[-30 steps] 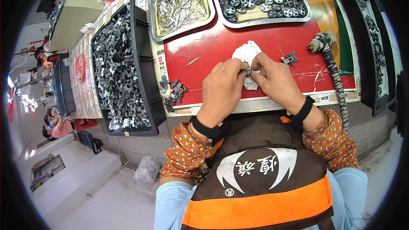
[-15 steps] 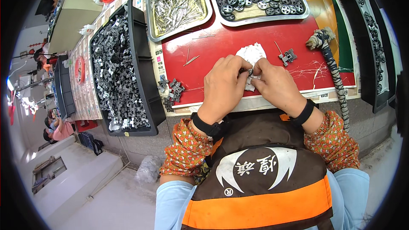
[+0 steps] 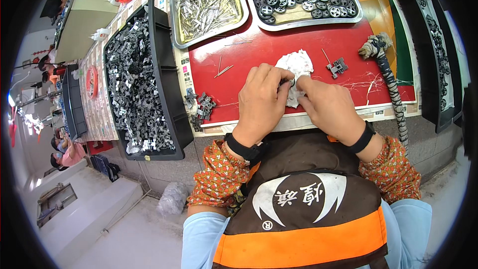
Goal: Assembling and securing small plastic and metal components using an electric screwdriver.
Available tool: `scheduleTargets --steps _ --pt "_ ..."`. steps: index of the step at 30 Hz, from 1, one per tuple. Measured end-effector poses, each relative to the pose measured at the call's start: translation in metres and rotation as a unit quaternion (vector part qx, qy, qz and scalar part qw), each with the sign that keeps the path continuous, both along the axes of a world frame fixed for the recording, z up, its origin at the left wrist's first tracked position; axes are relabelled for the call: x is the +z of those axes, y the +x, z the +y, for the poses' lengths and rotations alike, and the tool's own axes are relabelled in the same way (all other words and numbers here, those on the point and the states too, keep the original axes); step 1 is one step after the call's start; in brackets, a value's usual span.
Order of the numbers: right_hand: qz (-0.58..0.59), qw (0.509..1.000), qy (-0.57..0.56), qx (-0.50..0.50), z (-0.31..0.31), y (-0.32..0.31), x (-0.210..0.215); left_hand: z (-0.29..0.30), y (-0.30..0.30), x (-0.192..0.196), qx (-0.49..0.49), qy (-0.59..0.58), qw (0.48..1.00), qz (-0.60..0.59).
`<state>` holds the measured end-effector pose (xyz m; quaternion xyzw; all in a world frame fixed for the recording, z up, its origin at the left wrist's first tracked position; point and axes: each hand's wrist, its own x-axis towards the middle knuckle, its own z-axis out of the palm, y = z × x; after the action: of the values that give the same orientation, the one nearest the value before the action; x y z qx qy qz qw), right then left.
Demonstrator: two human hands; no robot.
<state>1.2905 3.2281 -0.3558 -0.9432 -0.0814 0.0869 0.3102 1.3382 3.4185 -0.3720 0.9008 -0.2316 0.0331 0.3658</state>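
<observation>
"What's nearest?"
"The brown apron [image 3: 308,162]. Beyond it, the left hand [image 3: 260,98] and right hand [image 3: 329,103] come in over the red mat [image 3: 269,52]."
"How's the grip?"
"The left thumb and forefinger pinch together on a small dark part [image 3: 291,83], mostly hidden. The right fingertips are just beside it; I can't tell whether they clamp it too."
"So where is that part?"
"Between the hands, above the near end of a crumpled white wad [image 3: 296,63]."
"And around?"
"Grey pieces [image 3: 203,107] lie left, by the mat's near edge, beside a black bin [image 3: 173,89] full of more. Farther in, loose pins [image 3: 224,71] lie left of the wad."
"At the far side?"
"Two metal trays side by side: pin tray [image 3: 243,12] left, wheel tray [image 3: 308,23] right."
</observation>
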Motion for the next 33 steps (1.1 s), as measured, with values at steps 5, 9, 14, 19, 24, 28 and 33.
scheduleTargets --steps 5,9,14,19,24,28,33 --pt "-0.097 0.992 -0.028 0.072 0.005 -0.011 -0.010 -0.002 0.002 -0.004 -0.007 -0.015 0.999 0.038" --pt "-0.116 0.985 -0.069 0.105 0.009 -0.016 -0.006 -0.001 -0.001 -0.004 -0.008 -0.017 0.999 0.040" --pt "-0.055 0.990 -0.044 0.123 0.005 -0.024 0.002 -0.001 -0.011 0.000 -0.029 -0.031 0.998 0.054" --pt "-0.008 0.996 0.001 0.086 -0.013 -0.021 0.015 -0.005 -0.019 -0.011 -0.046 -0.035 0.998 -0.001" --pt "-0.053 0.989 0.129 -0.052 -0.016 -0.001 0.016 -0.003 -0.018 -0.017 -0.039 -0.066 0.997 0.005" --pt "-0.135 0.983 0.121 0.017 -0.006 0.008 0.018 -0.004 -0.020 -0.022 -0.036 -0.080 0.996 0.001" --pt "-0.193 0.978 0.023 0.081 0.002 0.011 0.016 -0.003 -0.023 -0.027 -0.026 -0.093 0.995 -0.008"
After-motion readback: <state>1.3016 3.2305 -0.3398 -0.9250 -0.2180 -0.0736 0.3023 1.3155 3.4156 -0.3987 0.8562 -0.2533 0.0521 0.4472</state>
